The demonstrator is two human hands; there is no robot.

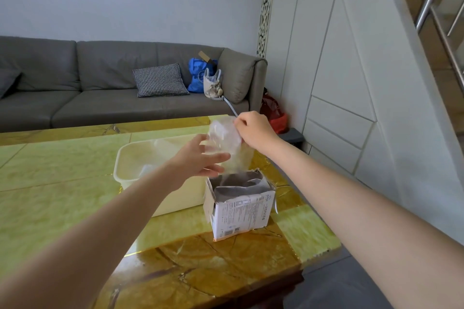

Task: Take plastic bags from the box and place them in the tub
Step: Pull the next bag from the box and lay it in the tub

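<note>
A clear plastic bag (226, 142) hangs above the torn white cardboard box (238, 211), its lower end still reaching into the box's open top. My right hand (253, 130) pinches the bag's upper edge. My left hand (200, 158) reaches in from the left with fingers spread and touches the bag's lower part. The cream plastic tub (125, 160) stands just left of the box, with some clear plastic lying inside it.
Box and tub sit on a yellow-green and brown marble-pattern table (62, 208), near its right edge. Behind it is a grey sofa (100, 88) with a checked cushion and bags. White panelled cabinets (339, 83) rise at the right.
</note>
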